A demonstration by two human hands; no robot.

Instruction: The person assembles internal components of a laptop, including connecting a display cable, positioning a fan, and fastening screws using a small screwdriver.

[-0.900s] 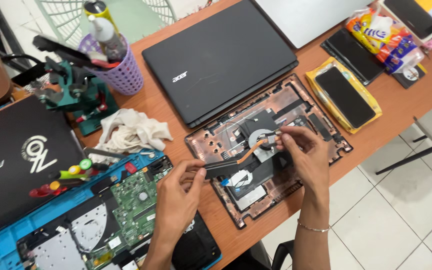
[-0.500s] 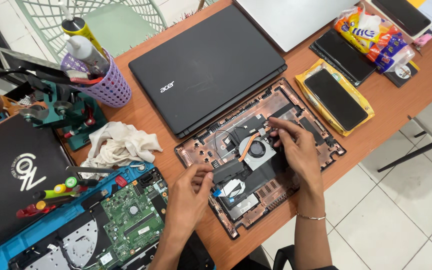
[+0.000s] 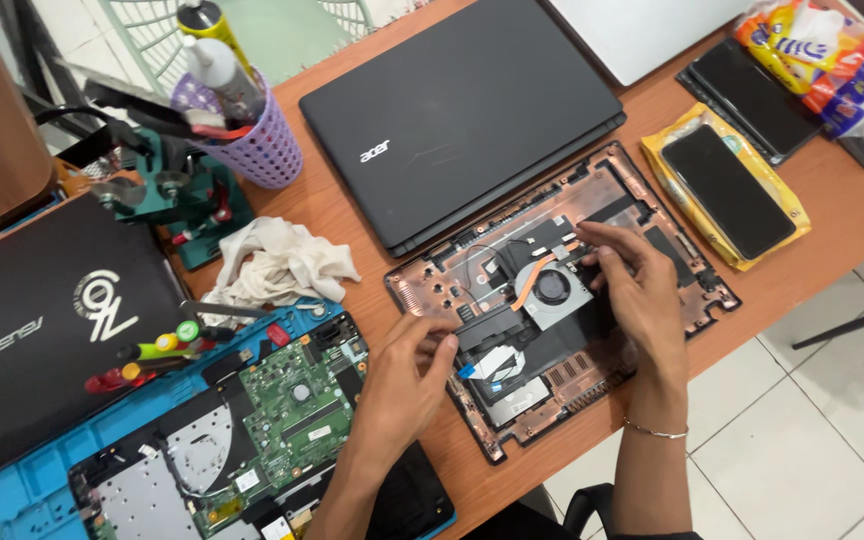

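The opened copper-toned laptop base [image 3: 562, 300], fan exposed, lay slanting lower-left to upper-right while my right fingers [image 3: 602, 262] pressed inside, left fingers [image 3: 432, 345] seemingly pinching nothing.

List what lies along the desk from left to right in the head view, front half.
Black laptop lid → green circuit board → left hand → cooling fan → right hand → phone on yellow pouch.
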